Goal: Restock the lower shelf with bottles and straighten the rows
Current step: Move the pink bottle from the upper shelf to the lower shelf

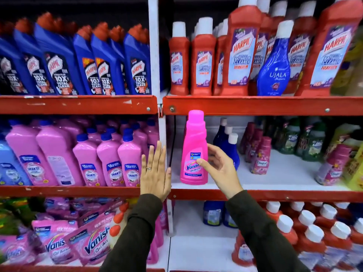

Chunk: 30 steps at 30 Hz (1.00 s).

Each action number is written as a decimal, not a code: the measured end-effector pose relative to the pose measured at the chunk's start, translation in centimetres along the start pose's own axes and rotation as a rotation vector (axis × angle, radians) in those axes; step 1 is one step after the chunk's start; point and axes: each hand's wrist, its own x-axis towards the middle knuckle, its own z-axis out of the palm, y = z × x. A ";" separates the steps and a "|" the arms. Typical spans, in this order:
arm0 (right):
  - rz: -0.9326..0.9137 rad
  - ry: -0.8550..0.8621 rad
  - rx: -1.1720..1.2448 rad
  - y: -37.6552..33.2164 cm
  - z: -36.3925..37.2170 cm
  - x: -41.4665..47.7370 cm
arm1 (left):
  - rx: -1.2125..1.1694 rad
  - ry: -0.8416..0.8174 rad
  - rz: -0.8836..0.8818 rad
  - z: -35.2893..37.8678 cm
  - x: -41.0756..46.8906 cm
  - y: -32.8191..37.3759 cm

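Note:
A bright pink Vanish bottle stands upright at the front left of the middle right shelf. My right hand is on it, thumb across the label and fingers around its right side. My left hand is flat and open, fingers up, just left of the bottle, in front of the white shelf post; it holds nothing. Pink Shakti bottles with blue caps stand in rows on the middle left shelf.
Behind the Vanish bottle stand dark blue bottles and small Comfort bottles. Red Harpic bottles and blue Harpic bottles fill the top shelves. Below are Vanish pouches and red bottles with white caps.

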 end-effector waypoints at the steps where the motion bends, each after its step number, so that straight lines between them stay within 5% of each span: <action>1: 0.014 0.001 -0.008 0.9 0.2 -0.1 | -0.001 -0.023 -0.008 0.6 -0.9 -0.1; 11: 0.135 0.030 -0.002 5.6 1.0 1.3 | -0.001 -0.122 -0.073 5.0 -4.6 -1.0; 30: 0.194 0.016 -0.015 8.5 0.7 1.8 | 0.049 -0.050 -0.054 7.2 -5.1 -0.8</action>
